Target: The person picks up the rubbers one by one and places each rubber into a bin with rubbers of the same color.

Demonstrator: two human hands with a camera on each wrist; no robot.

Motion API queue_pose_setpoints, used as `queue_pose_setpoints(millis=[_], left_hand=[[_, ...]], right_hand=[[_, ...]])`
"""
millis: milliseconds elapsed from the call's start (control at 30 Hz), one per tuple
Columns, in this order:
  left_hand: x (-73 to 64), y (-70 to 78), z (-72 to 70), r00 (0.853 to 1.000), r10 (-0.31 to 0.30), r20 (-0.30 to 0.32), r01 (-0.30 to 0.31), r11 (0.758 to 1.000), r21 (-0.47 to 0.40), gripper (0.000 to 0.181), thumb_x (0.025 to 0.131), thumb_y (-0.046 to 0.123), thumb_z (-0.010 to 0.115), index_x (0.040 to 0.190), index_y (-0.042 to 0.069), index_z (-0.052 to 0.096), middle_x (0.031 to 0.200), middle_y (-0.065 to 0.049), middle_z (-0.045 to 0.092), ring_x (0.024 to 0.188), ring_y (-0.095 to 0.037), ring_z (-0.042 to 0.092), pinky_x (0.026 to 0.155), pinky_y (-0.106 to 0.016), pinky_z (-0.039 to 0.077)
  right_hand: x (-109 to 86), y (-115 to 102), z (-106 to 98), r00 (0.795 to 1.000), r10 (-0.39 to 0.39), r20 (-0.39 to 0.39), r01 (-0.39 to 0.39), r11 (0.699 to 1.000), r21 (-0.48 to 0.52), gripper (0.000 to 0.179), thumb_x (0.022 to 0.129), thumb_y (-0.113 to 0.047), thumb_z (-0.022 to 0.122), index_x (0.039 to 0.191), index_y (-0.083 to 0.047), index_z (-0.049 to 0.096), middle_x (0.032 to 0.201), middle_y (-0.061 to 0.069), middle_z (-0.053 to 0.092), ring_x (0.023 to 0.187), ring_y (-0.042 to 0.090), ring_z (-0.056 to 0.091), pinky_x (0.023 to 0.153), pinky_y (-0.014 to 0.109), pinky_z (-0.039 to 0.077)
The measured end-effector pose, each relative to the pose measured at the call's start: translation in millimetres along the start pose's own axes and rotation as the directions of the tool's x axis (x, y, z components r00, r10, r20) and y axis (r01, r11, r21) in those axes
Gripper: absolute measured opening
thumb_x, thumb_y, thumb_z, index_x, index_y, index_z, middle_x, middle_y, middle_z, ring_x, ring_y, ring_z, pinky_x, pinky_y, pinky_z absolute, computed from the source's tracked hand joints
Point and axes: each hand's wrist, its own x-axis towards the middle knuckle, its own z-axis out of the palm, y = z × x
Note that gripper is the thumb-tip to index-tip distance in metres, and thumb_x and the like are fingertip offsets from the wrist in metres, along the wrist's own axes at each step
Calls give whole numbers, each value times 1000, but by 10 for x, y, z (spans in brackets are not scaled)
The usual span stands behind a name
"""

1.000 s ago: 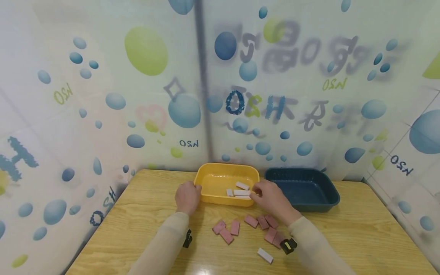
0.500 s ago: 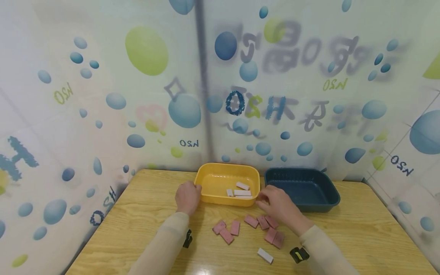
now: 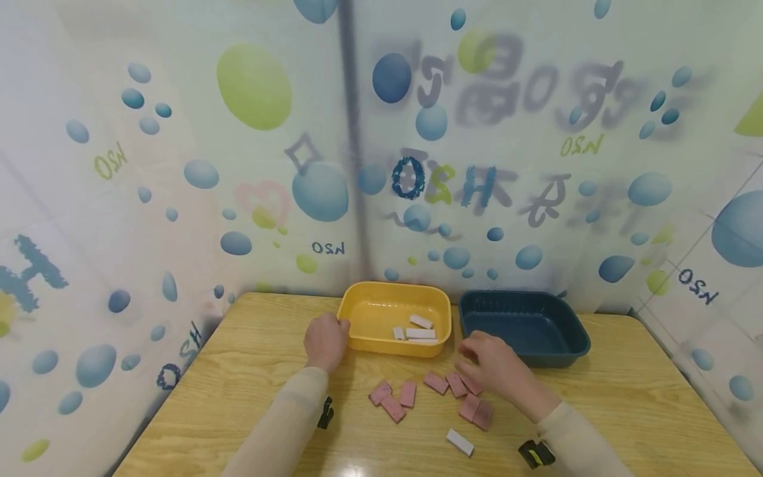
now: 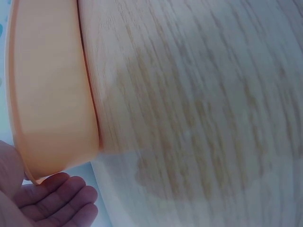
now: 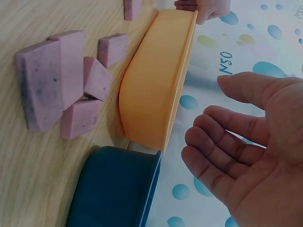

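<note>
My left hand [image 3: 324,341] holds the left end of a yellow plastic tub [image 3: 372,311]. In the left wrist view, thumb and fingers close round the corner of the tub's rim [image 4: 10,94]. Several small white blocks [image 3: 420,334] lie in the tub's front right part. My right hand [image 3: 497,364] hovers over the table in front of the gap between the tubs, its fingers loosely bent with nothing between them. Pink rectangular blocks [image 3: 408,395] are scattered below, some partly under the right hand in the head view. One white block [image 3: 460,442] lies nearer the front.
A dark blue tub [image 3: 530,328] with no blocks visible inside stands right of the yellow one. Both sit at the back of the wooden table [image 3: 250,371], against a patterned curtain [image 3: 381,232]. Black straps [image 3: 536,454] are on the wrists.
My right hand has withdrawn from the yellow tub's right front corner, moving right and toward me. My left hand has stayed on the tub. The blocks lie as before.
</note>
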Motion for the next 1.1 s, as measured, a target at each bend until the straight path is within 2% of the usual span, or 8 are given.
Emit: queue_pose_setpoints(millis=[267,533,733,933,1100], left_hand=[[9,3,12,1000,-1,5,1,1000,-6,39,90,14,58,53,13,47,53,-3,48,51,-19,45,45,-32,37],[13,18,7,1000,-6,12,6,1000,-12,37,90,14,58,54,12,49,53,-3,49,51,-18,45,45,-31,36],[14,24,-1,1000,1,6,-1,1000,-14,38,90,13,58,53,12,47,53,-3,47,50,-17,44,44,-30,35],[6,19,-6,1000,0,7,0,1000,-18,39,90,13,58,53,12,47,53,-3,47,50,-18,44,45,-30,35],[-4,6,-8,1000,-5,11,5,1000,-19,39,91,13,58,53,12,47,53,-3,47,50,-17,44,45,-30,35]], right_hand=[[-68,35,7,998,-30,51,31,999,-9,7,87,-10,77,90,-8,72,80,-4,55,71,5,47,62,25,44],[-130,41,7,996,-52,72,52,999,12,8,88,-13,77,91,-8,72,81,-6,54,71,9,50,61,24,44],[-185,38,32,991,-58,120,50,996,69,5,90,-10,75,88,-11,70,80,-7,52,69,5,46,59,23,41],[-241,2,72,980,-122,157,111,991,77,9,91,-10,73,84,-11,67,75,-7,50,65,1,40,56,21,38],[-294,-30,96,966,-95,240,74,993,96,17,87,-11,71,76,-18,60,72,-10,45,63,1,39,57,22,36]])
